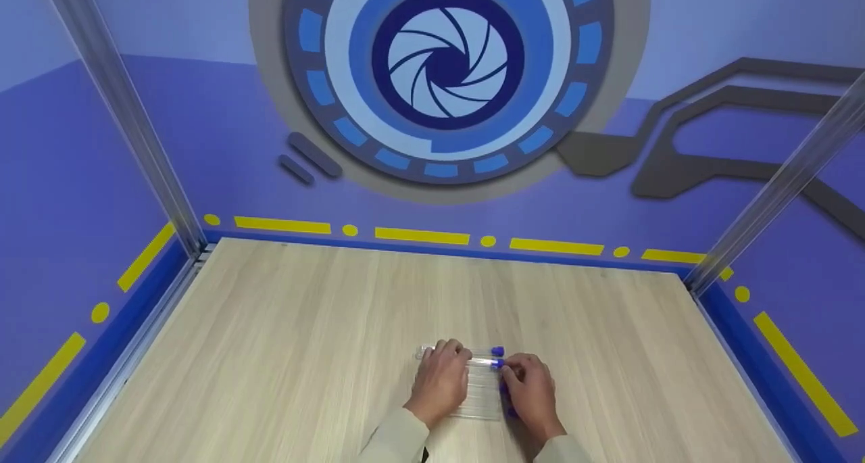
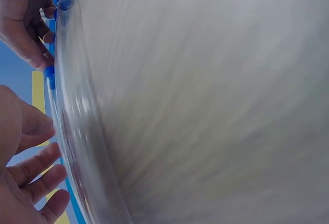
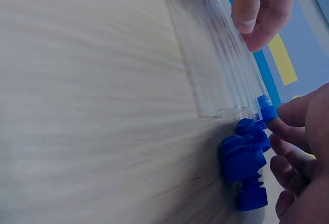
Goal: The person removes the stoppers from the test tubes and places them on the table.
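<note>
Several clear test tubes (image 1: 480,399) lie side by side on the wooden tabletop, open ends toward the right. My left hand (image 1: 440,378) reaches over the far end of the row and holds a clear test tube (image 1: 481,362) by its body. At that tube's right end, the thumb and index finger of my right hand (image 1: 532,390) pinch a blue cap (image 3: 267,108). Just beyond lies another tube with a blue cap (image 1: 498,351) at its end. Loose blue stoppers (image 3: 241,161) with ribbed plugs sit beside the open ends, partly hidden by my right hand in the head view.
The pale wooden tabletop (image 1: 304,328) extends around the tubes. Blue-purple printed panels (image 1: 223,138) wall it in at the back and sides, with metal posts (image 1: 135,111) at the back corners.
</note>
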{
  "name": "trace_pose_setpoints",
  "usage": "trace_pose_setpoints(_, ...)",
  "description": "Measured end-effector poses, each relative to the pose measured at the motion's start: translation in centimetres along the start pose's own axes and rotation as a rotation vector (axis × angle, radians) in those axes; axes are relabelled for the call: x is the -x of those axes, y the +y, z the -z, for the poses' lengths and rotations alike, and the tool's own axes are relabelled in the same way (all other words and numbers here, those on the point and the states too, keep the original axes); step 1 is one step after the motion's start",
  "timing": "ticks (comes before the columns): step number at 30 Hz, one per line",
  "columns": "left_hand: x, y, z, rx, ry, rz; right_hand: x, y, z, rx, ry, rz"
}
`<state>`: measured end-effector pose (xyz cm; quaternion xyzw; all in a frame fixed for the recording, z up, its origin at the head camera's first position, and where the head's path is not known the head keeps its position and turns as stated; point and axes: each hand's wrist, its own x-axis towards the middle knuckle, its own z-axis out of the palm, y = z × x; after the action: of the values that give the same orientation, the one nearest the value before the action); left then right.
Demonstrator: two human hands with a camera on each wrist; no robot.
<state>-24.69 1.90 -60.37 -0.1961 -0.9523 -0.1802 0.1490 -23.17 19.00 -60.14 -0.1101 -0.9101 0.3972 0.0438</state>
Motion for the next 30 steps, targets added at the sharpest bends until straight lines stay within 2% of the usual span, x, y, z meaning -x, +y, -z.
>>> trace_pose_setpoints(8,-0.07,-0.04,0.09,-0.009,0.003,-0.001,0.07,-0.01,0.09,-0.025,0.004,-0.027)
trace_pose_setpoints(16,-0.03,-0.07,0.32,-0.007,0.025,-0.007,0.08,0.11,0.28,-0.123,-0.013,-0.068)
trace_pose_setpoints(22,0.02,-0.04,0.35,-0.003,0.021,-0.014,0.06,0.32,0.29,-0.127,0.003,-0.003)
trace_pose_setpoints(30,0.06,0.02,0.38,0.018,0.032,-0.030,0.12,0.39,0.48,-0.086,-0.023,0.005)
